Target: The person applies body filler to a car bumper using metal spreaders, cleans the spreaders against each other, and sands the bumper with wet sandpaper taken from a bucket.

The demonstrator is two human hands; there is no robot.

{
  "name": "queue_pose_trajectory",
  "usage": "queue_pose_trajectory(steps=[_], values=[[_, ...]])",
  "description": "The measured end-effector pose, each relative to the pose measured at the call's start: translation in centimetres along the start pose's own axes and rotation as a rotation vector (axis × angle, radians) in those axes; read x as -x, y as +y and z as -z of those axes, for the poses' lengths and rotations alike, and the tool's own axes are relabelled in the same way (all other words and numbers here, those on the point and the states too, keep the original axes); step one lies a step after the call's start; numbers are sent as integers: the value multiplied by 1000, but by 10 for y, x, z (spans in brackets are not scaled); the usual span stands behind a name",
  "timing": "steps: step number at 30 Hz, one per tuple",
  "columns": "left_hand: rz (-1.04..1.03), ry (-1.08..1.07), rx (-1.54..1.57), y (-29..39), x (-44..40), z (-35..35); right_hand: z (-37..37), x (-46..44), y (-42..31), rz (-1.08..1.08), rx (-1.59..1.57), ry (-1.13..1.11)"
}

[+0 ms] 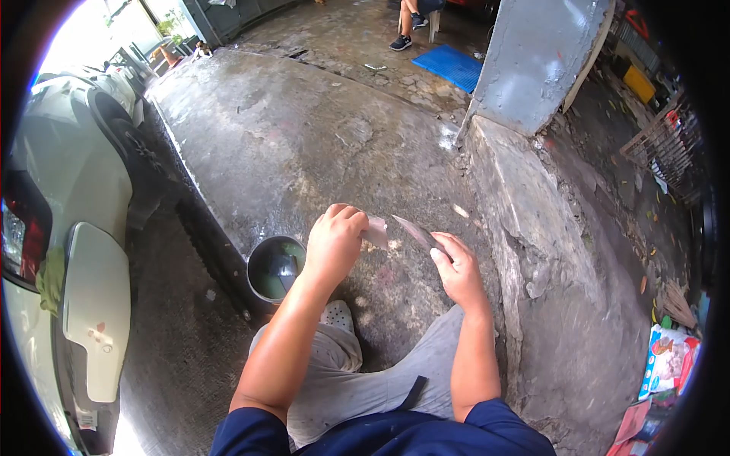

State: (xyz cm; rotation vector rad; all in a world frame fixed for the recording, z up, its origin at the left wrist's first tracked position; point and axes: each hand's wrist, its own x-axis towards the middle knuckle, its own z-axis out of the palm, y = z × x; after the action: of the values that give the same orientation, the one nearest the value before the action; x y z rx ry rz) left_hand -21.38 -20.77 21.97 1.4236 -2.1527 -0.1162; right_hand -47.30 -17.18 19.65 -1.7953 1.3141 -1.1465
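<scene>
Possibly, the bucket (250, 272) could be tipped if it is knocked by the shoe (337, 316), near which it is placed; what looks like greenish liquid (266, 289), with a dark object (287, 267) in it, would then be spilled. To its right, the scrap (376, 232) is gripped by the curled left hand (335, 237), above the floor (266, 137), and could be torn or dropped if it is pulled hard, for it looks thin. The strip (416, 231) is pinched by the thumb and fingers of the right hand (457, 267), its tip turned toward the scrap but held apart. If its edge is sharp, which cannot be told, a finger could be nicked.

At the far left, a pale car (76, 152) is seen, its mirror (95, 304) folded or jutting. The floor is made of stained concrete, seemingly damp, so footing could be lost. Beyond, a seated person's legs (407, 23) are seen, then a blue mat (449, 67), and a grey pillar (532, 61) set by a cracked ledge (532, 228). Rightmost, a wire rack (665, 144) and bright packets (669, 353) are glimpsed.
</scene>
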Motion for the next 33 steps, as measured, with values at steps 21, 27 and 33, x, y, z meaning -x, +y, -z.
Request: queue_pose_trajectory(steps=[21, 27, 33], values=[[-67, -42, 171, 17, 0, -3, -3, 0, -10, 63, 63, -139], [-108, -59, 188, 15, 1, -5, -7, -4, 7, 82, 107, -102], [-136, -49, 259, 28, 0, 6, -8, -7, 38, -51, 186, -28]])
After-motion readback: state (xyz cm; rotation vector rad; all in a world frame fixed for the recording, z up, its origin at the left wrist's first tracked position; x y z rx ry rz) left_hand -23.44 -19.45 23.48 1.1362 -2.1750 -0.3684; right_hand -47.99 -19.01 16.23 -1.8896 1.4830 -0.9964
